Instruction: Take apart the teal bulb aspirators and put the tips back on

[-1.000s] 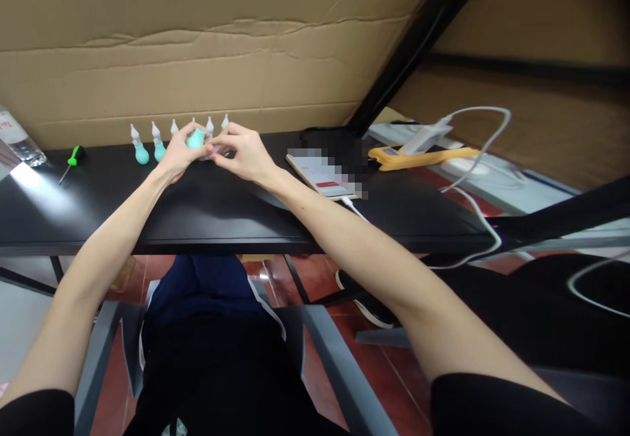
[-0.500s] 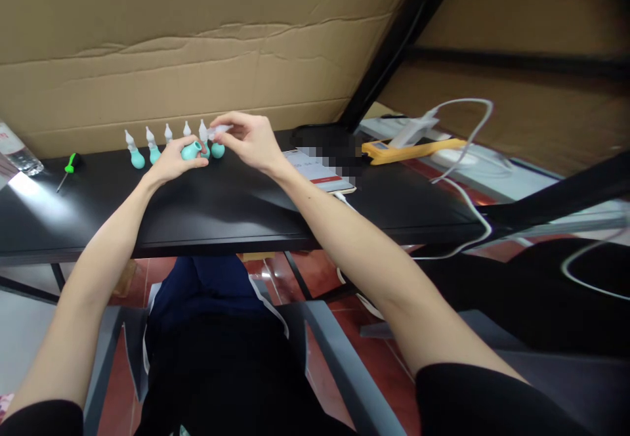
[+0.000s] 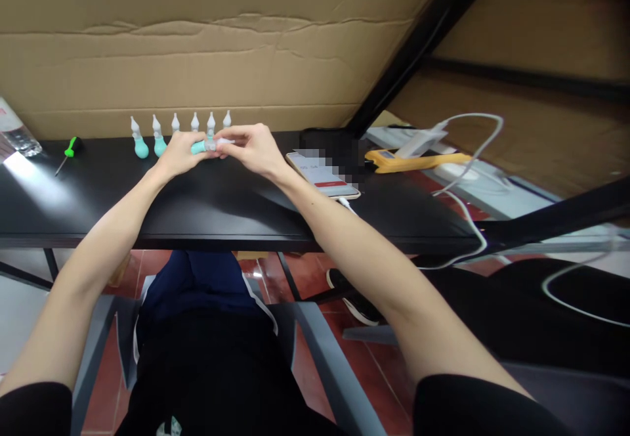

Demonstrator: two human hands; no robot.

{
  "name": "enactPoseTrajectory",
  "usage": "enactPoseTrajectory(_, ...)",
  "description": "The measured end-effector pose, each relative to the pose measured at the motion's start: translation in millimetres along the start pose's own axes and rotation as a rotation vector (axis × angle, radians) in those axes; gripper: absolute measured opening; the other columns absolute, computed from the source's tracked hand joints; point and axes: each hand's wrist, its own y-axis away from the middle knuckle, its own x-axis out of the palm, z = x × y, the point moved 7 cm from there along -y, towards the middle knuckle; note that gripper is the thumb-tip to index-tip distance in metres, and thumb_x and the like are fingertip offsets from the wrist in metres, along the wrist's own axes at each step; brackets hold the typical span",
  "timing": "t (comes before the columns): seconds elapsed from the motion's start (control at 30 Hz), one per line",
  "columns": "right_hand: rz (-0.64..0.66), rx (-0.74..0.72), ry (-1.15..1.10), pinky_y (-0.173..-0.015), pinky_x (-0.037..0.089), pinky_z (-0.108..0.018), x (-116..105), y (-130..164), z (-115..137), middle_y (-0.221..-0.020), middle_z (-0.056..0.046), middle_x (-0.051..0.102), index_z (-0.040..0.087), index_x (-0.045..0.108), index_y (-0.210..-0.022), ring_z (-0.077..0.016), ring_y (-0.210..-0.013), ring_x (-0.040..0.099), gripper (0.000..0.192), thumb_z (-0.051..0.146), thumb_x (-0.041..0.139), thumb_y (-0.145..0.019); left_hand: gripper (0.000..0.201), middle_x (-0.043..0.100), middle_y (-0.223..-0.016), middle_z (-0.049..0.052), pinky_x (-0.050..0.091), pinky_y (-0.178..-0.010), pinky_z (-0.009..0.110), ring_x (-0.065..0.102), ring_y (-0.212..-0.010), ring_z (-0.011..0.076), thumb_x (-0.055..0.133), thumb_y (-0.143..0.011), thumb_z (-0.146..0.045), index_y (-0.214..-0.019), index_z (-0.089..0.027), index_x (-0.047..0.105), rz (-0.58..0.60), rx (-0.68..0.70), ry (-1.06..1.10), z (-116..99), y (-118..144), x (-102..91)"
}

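Observation:
My left hand (image 3: 180,155) is wrapped round a teal rubber bulb (image 3: 198,147), the squeeze part of a nasal aspirator, lying sideways in the grip. From the right, my right hand (image 3: 252,151) pinches a clear and white nozzle (image 3: 212,144). The nozzle meets the bulb's mouth; how far in it sits I cannot tell. Behind both hands stands a row of several nasal aspirators with teal bulbs and clear pointed tips, the leftmost aspirator (image 3: 140,147) in full view. My hands hide the lower parts of those farther right.
On the black table (image 3: 236,209) lie a green-handled screwdriver (image 3: 72,148) and, at far left, a water bottle (image 3: 18,130). Right of my hands lie a phone (image 3: 327,176) with a white cable and a yellow device (image 3: 386,161). Cardboard (image 3: 197,62) rises behind the table.
The nozzle in my right hand has come to the mouth of the bulb in my left hand. The bulb's open end, visible before, is now covered. The view has shifted slightly.

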Motion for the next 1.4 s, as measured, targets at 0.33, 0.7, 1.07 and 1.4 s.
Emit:
enactPoseTrajectory(0.33, 0.004, 0.011, -0.108, -0.093, 0.080, -0.045, 2, 6, 6, -0.091, -0.006, 0.090, 0.022, 0.095, -0.107, -0.0281, -0.087, 0.090, 0.045, 0.064, 0.102, -0.093, 0.042, 0.087, -0.093, 0.008, 0.060, -0.093, 0.037, 0.081, -0.095, 0.0269, 0.082, -0.113, -0.060, -0.097, -0.020, 0.085, 0.007, 0.083, -0.124, 1, 0, 7.3)
enactPoseTrajectory(0.7, 0.041, 0.008, 0.106, -0.098, 0.078, -0.046, 9, 9, 1, -0.093, -0.006, 0.092, 0.019, 0.098, -0.115, -0.0289, -0.087, 0.091, 0.029, 0.044, 0.088, -0.104, 0.026, 0.089, -0.103, 0.012, 0.061, -0.099, 0.040, 0.086, -0.105, 0.0320, 0.085, -0.112, -0.044, -0.102, -0.020, 0.085, 0.137, 0.034, -0.267, 4, 3, 13.6)
enactPoseTrajectory(1.07, 0.129, -0.167, 0.493, -0.109, 0.072, -0.043, 11, 14, 16, -0.117, -0.004, 0.096, 0.031, 0.090, -0.151, -0.0301, -0.112, 0.092, 0.047, 0.016, 0.071, -0.110, 0.030, 0.081, -0.087, 0.000, 0.059, -0.105, 0.042, 0.079, -0.096, 0.0275, 0.105, -0.090, -0.046, -0.104, -0.023, 0.092, 0.170, -0.050, 0.018, 1, 1, 8.5)
enactPoseTrajectory(1.4, 0.401, -0.324, 0.715, -0.098, 0.071, -0.036, 27, 24, 1, -0.144, -0.011, 0.090, 0.034, 0.055, -0.191, -0.0250, -0.115, 0.089, 0.102, -0.009, 0.052, -0.099, 0.031, 0.083, -0.093, 0.001, 0.057, -0.088, 0.035, 0.076, -0.090, 0.0246, 0.102, -0.087, -0.042, -0.109, -0.023, 0.091, 0.404, -0.066, 0.008, 7, 12, 22.6)
